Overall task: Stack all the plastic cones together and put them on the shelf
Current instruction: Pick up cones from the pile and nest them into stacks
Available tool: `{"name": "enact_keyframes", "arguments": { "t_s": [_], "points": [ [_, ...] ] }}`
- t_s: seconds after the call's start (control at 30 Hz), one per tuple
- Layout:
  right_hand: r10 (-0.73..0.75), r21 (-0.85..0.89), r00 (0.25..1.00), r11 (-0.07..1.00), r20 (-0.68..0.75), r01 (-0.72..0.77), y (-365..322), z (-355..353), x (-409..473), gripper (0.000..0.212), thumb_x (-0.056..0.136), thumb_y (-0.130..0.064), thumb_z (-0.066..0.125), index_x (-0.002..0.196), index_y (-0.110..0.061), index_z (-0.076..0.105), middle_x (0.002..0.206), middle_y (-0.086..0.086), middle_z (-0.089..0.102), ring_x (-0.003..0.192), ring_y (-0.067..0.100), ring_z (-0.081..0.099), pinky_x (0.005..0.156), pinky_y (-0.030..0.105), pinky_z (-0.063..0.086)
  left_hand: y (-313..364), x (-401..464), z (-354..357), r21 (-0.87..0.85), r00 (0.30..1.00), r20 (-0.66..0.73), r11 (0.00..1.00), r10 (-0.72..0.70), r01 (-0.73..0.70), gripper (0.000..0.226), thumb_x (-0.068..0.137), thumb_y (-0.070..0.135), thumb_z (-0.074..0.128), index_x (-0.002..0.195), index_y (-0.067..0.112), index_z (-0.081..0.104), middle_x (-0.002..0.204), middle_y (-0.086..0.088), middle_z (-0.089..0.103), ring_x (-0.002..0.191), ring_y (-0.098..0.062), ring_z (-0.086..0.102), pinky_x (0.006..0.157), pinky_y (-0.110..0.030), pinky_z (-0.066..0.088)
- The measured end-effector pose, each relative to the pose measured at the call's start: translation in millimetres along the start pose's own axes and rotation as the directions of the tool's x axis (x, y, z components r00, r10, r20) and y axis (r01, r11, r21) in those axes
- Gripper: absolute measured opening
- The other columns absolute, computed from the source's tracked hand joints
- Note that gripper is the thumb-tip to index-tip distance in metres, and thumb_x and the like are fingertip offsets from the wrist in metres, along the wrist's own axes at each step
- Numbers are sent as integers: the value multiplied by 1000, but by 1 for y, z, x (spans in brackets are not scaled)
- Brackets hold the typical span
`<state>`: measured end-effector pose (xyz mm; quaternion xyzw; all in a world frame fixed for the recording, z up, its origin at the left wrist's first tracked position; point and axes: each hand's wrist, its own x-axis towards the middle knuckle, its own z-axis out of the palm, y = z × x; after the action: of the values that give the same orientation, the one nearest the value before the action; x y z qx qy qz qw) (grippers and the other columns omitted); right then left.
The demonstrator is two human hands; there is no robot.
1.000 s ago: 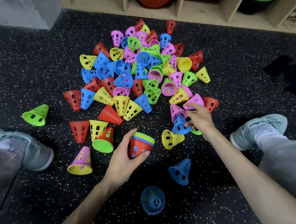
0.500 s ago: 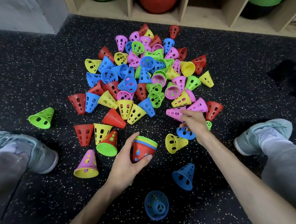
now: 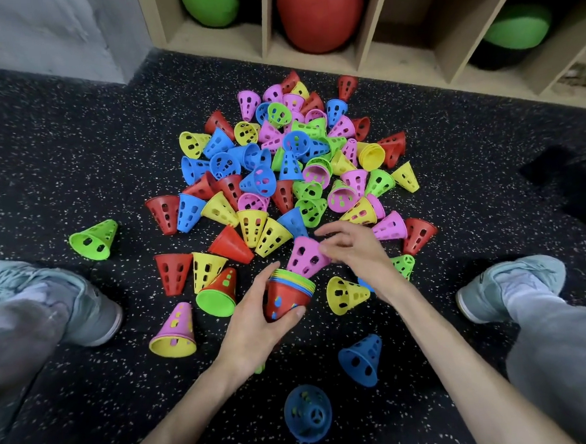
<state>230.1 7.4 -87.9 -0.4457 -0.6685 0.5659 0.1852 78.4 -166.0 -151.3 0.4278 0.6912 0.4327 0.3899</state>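
Pink cone pinched by right hand, entering stack gripped by left hand. Pile remains far; shelf holds no cones.

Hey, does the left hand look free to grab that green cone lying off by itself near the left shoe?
Probably not yet. The green cone lies apart on bare floor with nothing blocking it, but the left hand is wrapped round the stack of cones, so it would have to let go first.
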Motion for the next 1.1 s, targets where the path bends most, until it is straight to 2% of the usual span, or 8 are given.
{"name": "enact_keyframes", "arguments": {
  "t_s": [0.17, 0.33, 0.57, 0.63, 0.7, 0.83, 0.97, 1.1],
  "points": [
    [1, -9, 987, 1000, 160, 0, -8, 14, -10, 22, 89, -4, 74, 111, -9, 73, 93, 12, 78, 80, 13, 71, 71, 19, 55, 5, 0, -1, 1, 1000, -8, 1000, 8, -8, 82, 81, 54, 80, 147, 60, 32, 130, 15, 61, 107, -9, 67, 94, -37, 59],
    [24, -28, 978, 999, 209, -18, -7, 11, -16, 15, 88, -3, 74, 97, -14, 78, 93, 11, 78, 82, 12, 71, 77, 24, 57, 10, -2, -2, 21, 1000, -10, 1000, 4, -4, 94, 78, 63, 76, 152, 62, 19, 139, 15, 56, 116, -8, 63, 99, -35, 56],
    [52, -39, 963, 998, 266, -43, -5, -4, -22, 21, 93, -1, 67, 96, -18, 78, 95, 8, 78, 83, 10, 71, 76, 24, 57, 18, -7, 6, 18, 997, 5, 997, 73, -73, 75, 85, 46, 81, 145, 58, 39, 134, 15, 60, 113, -12, 65, 96, -41, 57],
    [69, -90, 973, 995, 219, -51, -1, -15, -20, 24, 94, -1, 65, 98, -22, 77, 94, 2, 79, 89, 15, 73, 75, 23, 57, 17, -8, 8, 18, 997, 5, 997, 74, -74, 74, 84, 46, 81, 145, 57, 39, 133, 15, 60, 111, -14, 66, 94, -42, 58],
    [45, -240, 998, 970, 46, -33, 10, -32, -16, 27, 96, -4, 63, 98, -27, 76, 93, -7, 78, 89, 19, 72, 72, 23, 58, 16, -10, 10, 1, 998, -4, 998, 62, -62, 75, 84, 45, 82, 144, 57, 40, 131, 15, 61, 107, -15, 68, 92, -42, 59],
    [-122, -500, 974, 866, -189, 12, 37, -66, 1, 31, 99, -10, 59, 102, -37, 74, 110, -8, 73, 67, 20, 62, 60, 32, 55, 17, -17, 19, -5, 999, -30, 999, 41, -41, 77, 82, 43, 84, 142, 59, 38, 133, 20, 56, 108, -14, 67, 92, -40, 59],
    [-152, -611, 953, 791, -262, -42, 58, -99, 30, 35, 97, -8, 60, 116, -35, 71, 136, 0, 58, 125, 22, 49, 108, 39, 41, 21, -22, 33, 10, 999, 11, 999, 38, -38, 77, 82, 45, 82, 140, 61, 34, 132, 23, 55, 109, -6, 64, 94, -35, 57],
    [-33, -595, 949, 785, -314, -170, 70, -114, 49, 45, 96, -5, 59, 128, -34, 67, 153, 12, 44, 142, 34, 37, 115, 47, 33, 23, -23, 45, -8, 1000, 30, 1000, -3, 3, 78, 81, 44, 83, 138, 65, 34, 131, 27, 53, 109, -2, 63, 95, -33, 57]
  ]
}}
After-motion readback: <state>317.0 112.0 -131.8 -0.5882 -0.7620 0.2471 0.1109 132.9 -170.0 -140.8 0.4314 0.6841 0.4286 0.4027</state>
